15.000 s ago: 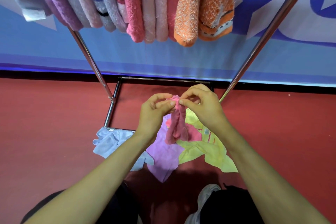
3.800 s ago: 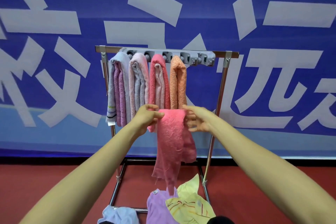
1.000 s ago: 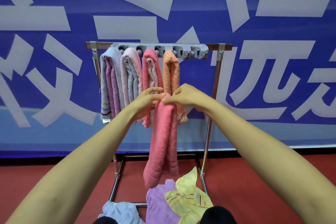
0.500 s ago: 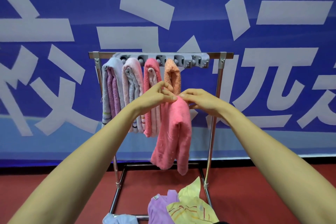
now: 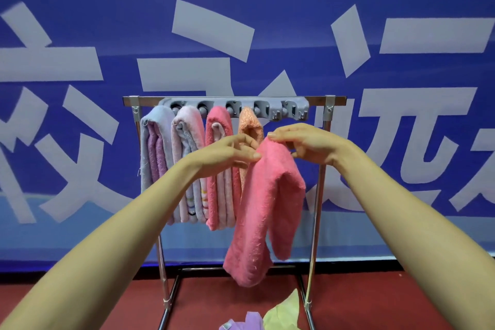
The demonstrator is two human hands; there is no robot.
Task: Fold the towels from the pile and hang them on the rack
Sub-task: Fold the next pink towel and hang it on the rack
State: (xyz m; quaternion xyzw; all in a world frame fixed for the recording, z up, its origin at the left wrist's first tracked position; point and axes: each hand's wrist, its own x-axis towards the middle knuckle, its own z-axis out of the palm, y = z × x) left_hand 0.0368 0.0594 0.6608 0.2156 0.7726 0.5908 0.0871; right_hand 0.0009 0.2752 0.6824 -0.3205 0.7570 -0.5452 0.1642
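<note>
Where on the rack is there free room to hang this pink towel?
Free: the right end of the grey hook strip, between the orange towel and the rack's right post; its hooks look bare. Crowded: left of that, four hung towel bundles sit side by side up to the left post.

Bottom edge cuts off the towel pile (image 5: 281, 316).
</note>
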